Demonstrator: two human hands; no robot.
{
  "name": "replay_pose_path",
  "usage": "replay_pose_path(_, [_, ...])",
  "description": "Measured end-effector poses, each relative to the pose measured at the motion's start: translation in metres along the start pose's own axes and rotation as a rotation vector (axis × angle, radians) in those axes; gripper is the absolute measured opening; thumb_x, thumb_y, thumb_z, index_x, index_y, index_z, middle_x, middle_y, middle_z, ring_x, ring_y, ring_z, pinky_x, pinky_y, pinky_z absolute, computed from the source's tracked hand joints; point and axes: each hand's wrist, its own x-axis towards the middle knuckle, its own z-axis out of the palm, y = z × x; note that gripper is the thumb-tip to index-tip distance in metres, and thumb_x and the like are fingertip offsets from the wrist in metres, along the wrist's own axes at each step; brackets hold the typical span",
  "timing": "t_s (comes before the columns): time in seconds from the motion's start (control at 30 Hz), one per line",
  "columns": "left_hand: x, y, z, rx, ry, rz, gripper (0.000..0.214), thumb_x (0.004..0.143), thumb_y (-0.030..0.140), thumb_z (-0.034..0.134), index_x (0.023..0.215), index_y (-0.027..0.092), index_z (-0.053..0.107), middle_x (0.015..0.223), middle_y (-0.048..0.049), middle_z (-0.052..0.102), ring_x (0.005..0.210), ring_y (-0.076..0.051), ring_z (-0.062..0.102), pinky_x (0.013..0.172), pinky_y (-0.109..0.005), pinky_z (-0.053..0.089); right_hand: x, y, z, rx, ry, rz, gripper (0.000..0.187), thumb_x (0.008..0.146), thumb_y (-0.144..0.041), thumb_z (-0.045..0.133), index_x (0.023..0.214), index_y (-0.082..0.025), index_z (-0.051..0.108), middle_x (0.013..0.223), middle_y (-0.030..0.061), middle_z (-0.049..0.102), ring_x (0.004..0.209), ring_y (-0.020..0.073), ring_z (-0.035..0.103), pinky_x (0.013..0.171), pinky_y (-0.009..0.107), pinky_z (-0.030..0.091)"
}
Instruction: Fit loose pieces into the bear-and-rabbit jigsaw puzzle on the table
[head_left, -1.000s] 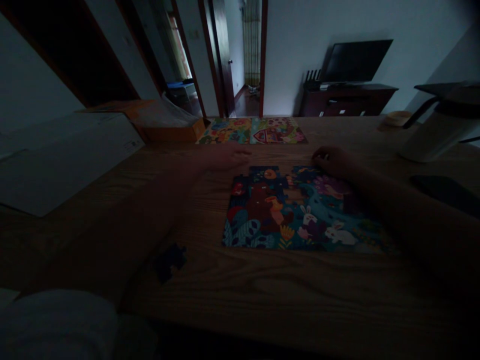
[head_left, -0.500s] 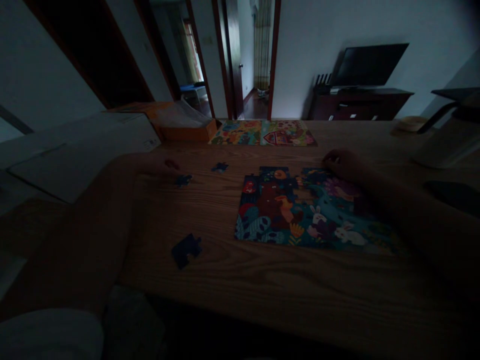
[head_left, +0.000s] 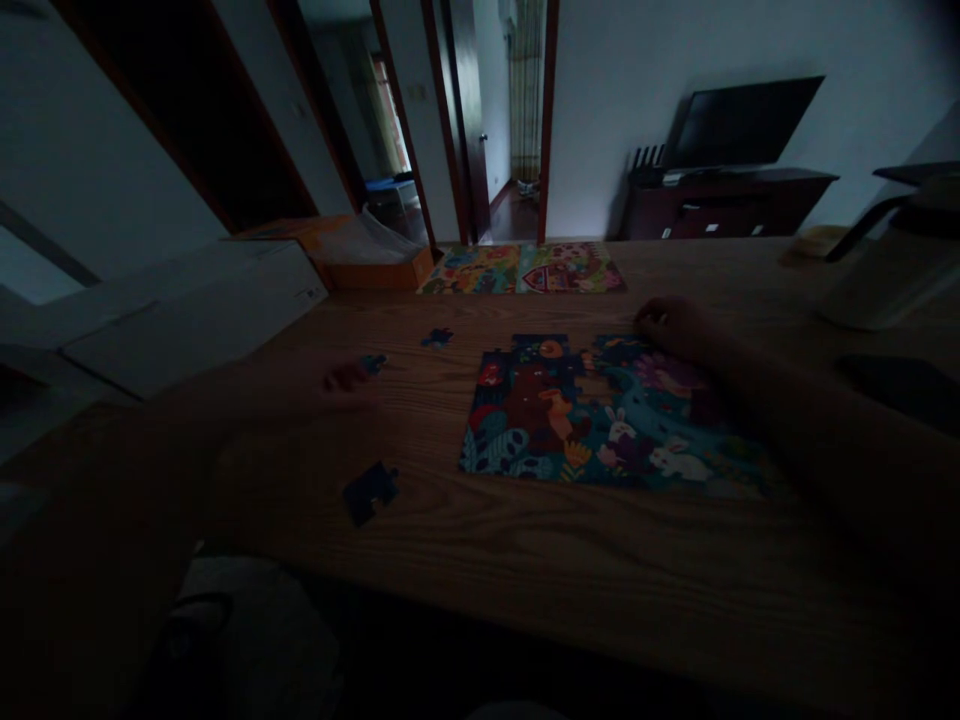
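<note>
A partly assembled jigsaw puzzle with a bear, rabbits and a dinosaur lies on the wooden table, with gaps along its upper part. Loosely curled at its far edge rests my right hand; nothing shows in its fingers. The right forearm covers the puzzle's right side. My left hand is dim and smeared by motion, its fingertips beside a small loose puzzle piece; whether they touch is unclear. Another loose puzzle piece lies farther back. Nearer me is a dark blue puzzle piece, apart from the puzzle.
Colourful picture sheets lie at the far edge beside an orange box with clear plastic. A white box stands at left. At right are a jug and a dark flat object. The room is dim.
My left hand has moved nearer to me and slightly right, with its forearm lower in view. My right hand stays at the puzzle's far edge. The view has shifted slightly.
</note>
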Motion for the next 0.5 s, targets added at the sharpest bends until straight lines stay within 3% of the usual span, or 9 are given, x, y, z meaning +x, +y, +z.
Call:
replay_pose_path(0.07, [-0.049,0.014,0.039,0.086,0.077,0.084,0.051,0.087,0.063,0.055,0.127,0.035,0.070,0.133,-0.0004,0.067,0.116,-0.028,0.066,0.099,-0.042,0.054,0.003,0.003,0.004,-0.017,0.013,-0.006,0.027,0.086,-0.036,0.057,0.102,-0.021,0.073,0.099,0.0105,0.073,0.083,0.0257,0.066,0.071,0.034,0.049])
replay_pose_path(0.13, [-0.093,0.023,0.087,0.160,0.216,0.164,0.067,0.086,0.062,0.056,0.148,0.037,0.056,0.153,-0.0040,0.049,0.131,-0.035,0.057,0.105,-0.049,0.052,0.006,0.004,0.006,-0.028,0.018,-0.009,0.027,0.087,-0.036,0.057,0.103,-0.021,0.073,0.100,0.0098,0.073,0.085,0.0254,0.066,0.071,0.033,0.049])
replay_pose_path(0.23, [-0.142,0.020,0.143,0.190,0.465,0.292,0.088,0.085,0.046,0.058,0.163,0.042,0.016,0.159,-0.0002,0.036,0.134,-0.035,0.054,0.103,-0.052,0.055,0.007,0.003,0.006,-0.026,0.022,-0.031,0.028,0.087,-0.035,0.057,0.105,-0.021,0.073,0.104,0.0103,0.073,0.088,0.0256,0.066,0.074,0.033,0.049])
replay_pose_path(0.27, [-0.152,0.016,0.152,0.181,0.503,0.311,0.087,0.086,0.038,0.054,0.162,0.046,0.013,0.157,0.0037,0.039,0.132,-0.033,0.057,0.101,-0.050,0.057,0.007,0.001,0.006,-0.026,0.022,-0.034,0.028,0.088,-0.035,0.057,0.105,-0.020,0.073,0.105,0.0108,0.073,0.088,0.0260,0.066,0.074,0.034,0.049])
replay_pose_path(0.37, [-0.165,0.003,0.148,0.122,0.521,0.340,0.081,0.083,0.029,0.048,0.152,0.062,0.023,0.145,0.0200,0.049,0.114,-0.027,0.069,0.090,-0.042,0.062,0.006,-0.002,0.003,-0.021,0.007,-0.024,0.028,0.088,-0.034,0.057,0.105,-0.019,0.073,0.103,0.0119,0.073,0.086,0.0260,0.066,0.072,0.034,0.048])
replay_pose_path(0.43, [-0.153,0.002,0.122,0.075,0.543,0.324,0.070,0.082,0.034,0.048,0.141,0.070,0.038,0.134,0.0267,0.057,0.102,-0.026,0.073,0.083,-0.040,0.062,0.006,-0.003,0.003,-0.012,-0.006,-0.018,0.027,0.088,-0.033,0.057,0.104,-0.018,0.073,0.101,0.0118,0.073,0.083,0.0253,0.066,0.070,0.034,0.047])
replay_pose_path(0.47, [-0.139,0.006,0.105,0.058,0.531,0.265,0.061,0.087,0.037,0.047,0.137,0.072,0.045,0.130,0.0259,0.061,0.105,-0.026,0.072,0.089,-0.041,0.061,0.006,-0.003,0.003,-0.007,-0.007,-0.019,0.027,0.088,-0.033,0.057,0.104,-0.018,0.073,0.101,0.0117,0.073,0.082,0.0252,0.066,0.070,0.033,0.047])
replay_pose_path(0.5, [-0.120,0.013,0.087,0.062,0.470,0.229,0.049,0.091,0.042,0.045,0.133,0.065,0.056,0.125,0.0195,0.068,0.103,-0.026,0.072,0.091,-0.042,0.060,0.006,-0.003,0.003,-0.004,-0.005,-0.015,0.027,0.088,-0.033,0.057,0.104,-0.018,0.073,0.101,0.0115,0.073,0.082,0.0253,0.066,0.070,0.033,0.047])
